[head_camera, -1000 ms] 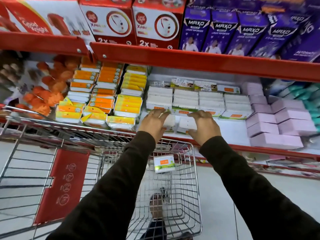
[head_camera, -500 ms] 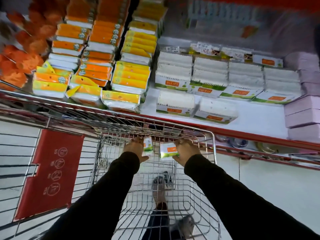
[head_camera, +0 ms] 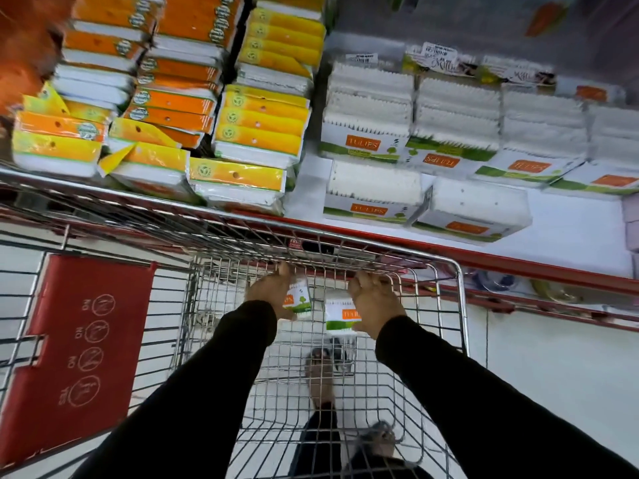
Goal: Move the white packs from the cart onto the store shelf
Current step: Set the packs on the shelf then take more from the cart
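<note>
The left hand (head_camera: 268, 292) is lowered inside the wire cart (head_camera: 461, 305), its fingers curled around a small white pack (head_camera: 298, 299) with a green and orange label; the pack is held tilted, at the 3 o'clock side of the hand. The right hand (head_camera: 375, 305) is closed over a second white pack (head_camera: 340, 318), which shows at the hand's 9 o'clock side, label facing up. Both packs are held near the cart's far wall, apart from each other.

At 12 o'clock from the hands, beyond the cart rim, the store shelf (head_camera: 570, 236) carries two white packs (head_camera: 373, 195) laid at the front edge, with stacked rows (head_camera: 456, 115) behind them. Bare shelf is left at 2 o'clock. Orange and yellow packs (head_camera: 256, 133) occupy 11 o'clock.

Risks are judged as follows. A pack can be caught on the cart rim during lifting, since both are held close to the wire. The front packs can be pushed off the edge if new ones are set down against them. The left pack can slip, as it is gripped at an angle.
</note>
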`<state>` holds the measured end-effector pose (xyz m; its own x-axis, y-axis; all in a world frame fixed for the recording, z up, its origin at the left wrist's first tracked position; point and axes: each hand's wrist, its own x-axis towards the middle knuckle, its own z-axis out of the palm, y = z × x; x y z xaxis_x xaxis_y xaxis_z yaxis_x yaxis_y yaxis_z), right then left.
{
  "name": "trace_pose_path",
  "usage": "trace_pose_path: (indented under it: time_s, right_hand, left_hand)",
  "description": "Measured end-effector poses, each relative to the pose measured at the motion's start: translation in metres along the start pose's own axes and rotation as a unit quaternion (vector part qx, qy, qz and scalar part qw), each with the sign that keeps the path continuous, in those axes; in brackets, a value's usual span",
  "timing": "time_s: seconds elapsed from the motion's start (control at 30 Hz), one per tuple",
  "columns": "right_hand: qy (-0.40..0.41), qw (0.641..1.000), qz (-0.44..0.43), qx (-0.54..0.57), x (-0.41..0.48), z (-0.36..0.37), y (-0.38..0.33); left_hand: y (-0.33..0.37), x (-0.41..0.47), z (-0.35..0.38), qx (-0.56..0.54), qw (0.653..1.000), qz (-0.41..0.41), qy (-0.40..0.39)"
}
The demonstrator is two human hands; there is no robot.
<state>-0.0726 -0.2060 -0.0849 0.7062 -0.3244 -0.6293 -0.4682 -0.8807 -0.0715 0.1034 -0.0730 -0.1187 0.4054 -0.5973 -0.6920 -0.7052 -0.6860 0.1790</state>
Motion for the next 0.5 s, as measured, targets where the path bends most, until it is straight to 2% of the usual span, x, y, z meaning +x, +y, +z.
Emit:
trace_pose_path:
  time_s: [0.23,0.5]
  right_hand:
    - [0.024,0.999,0.02,0.024,-0.035,-0.021,-0.01]
    - [0.056,0.997,0.033,0.041,-0.119,-0.09,-0.009]
  left_hand:
    - [0.019,-0.047,-0.013,0.075,0.996,0.008,0.048]
    - [0.065,-0.142,-0.072,0.069,0.995,-0.056,0.051]
